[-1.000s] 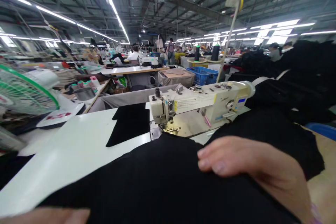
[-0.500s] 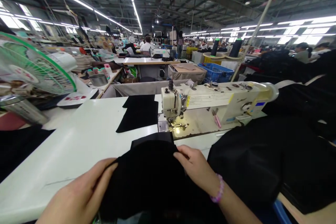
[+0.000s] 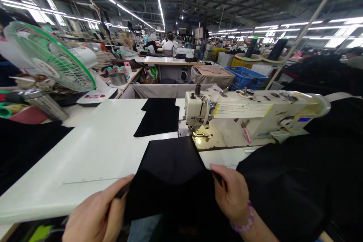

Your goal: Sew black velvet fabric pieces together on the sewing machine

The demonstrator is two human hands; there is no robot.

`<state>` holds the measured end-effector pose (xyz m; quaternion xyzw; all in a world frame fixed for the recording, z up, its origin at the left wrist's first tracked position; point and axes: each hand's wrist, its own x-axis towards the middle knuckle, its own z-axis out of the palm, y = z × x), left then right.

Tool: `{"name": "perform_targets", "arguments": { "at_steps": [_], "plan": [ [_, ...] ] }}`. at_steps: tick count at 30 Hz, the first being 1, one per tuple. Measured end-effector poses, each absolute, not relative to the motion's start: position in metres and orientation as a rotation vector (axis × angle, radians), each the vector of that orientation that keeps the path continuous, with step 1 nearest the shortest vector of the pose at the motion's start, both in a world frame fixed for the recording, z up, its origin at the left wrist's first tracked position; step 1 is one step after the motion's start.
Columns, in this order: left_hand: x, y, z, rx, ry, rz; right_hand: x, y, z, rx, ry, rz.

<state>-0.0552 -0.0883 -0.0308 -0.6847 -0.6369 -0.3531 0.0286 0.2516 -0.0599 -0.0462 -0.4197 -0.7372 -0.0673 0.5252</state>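
A black fabric piece (image 3: 170,162) stretches between my two hands, its far end lying on the white table in front of the sewing machine (image 3: 227,109). Thumb and fingers of my left hand (image 3: 99,208) pinch its left edge. At the opposite edge, my right hand (image 3: 231,191), with a beaded bracelet at the wrist, grips a fold of the fabric. The near part of the cloth hangs toward my lap and blends into dark shadow. Beyond it, a smaller black cut piece (image 3: 160,117) lies flat, left of the needle area.
Pink-handled thread snips (image 3: 245,132) rest on the machine bed. A large heap of black fabric (image 3: 286,181) covers the right side. On the left stand a green-rimmed fan (image 3: 51,60) and a steel flask (image 3: 45,104). A blue crate (image 3: 246,77) sits behind the machine.
Both hands have drawn slightly nearer to me and farther apart, pulling the black fabric back and flatter. The folded top edge has come down, exposing more of the piece beneath. The view has shifted left.
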Motion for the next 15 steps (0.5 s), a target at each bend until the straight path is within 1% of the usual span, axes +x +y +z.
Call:
{"name": "perform_targets", "arguments": {
  "at_steps": [2, 4, 6, 8, 11, 15],
  "plan": [
    [-0.048, -0.069, -0.023, -2.110, -2.053, -0.885, 0.243, -0.044, -0.056, -1.192, -1.740, -0.016],
    [-0.039, -0.043, -0.017, -2.089, -2.182, -0.593, 0.234, -0.024, -0.064, -1.354, -1.732, 0.203],
    [-0.033, -0.015, -0.019, -2.115, -2.262, -0.414, 0.224, -0.004, -0.070, -1.427, -1.732, 0.344],
    [-0.032, 0.009, -0.027, -2.210, -2.271, -0.443, 0.217, 0.013, -0.076, -1.439, -1.732, 0.384],
    [-0.038, 0.033, -0.046, -2.309, -2.263, -0.599, 0.210, 0.027, -0.084, -1.453, -1.702, 0.429],
    [-0.042, 0.037, -0.059, -2.390, -2.225, -0.746, 0.210, 0.033, -0.090, -1.443, -1.631, 0.540]
  ]
}}
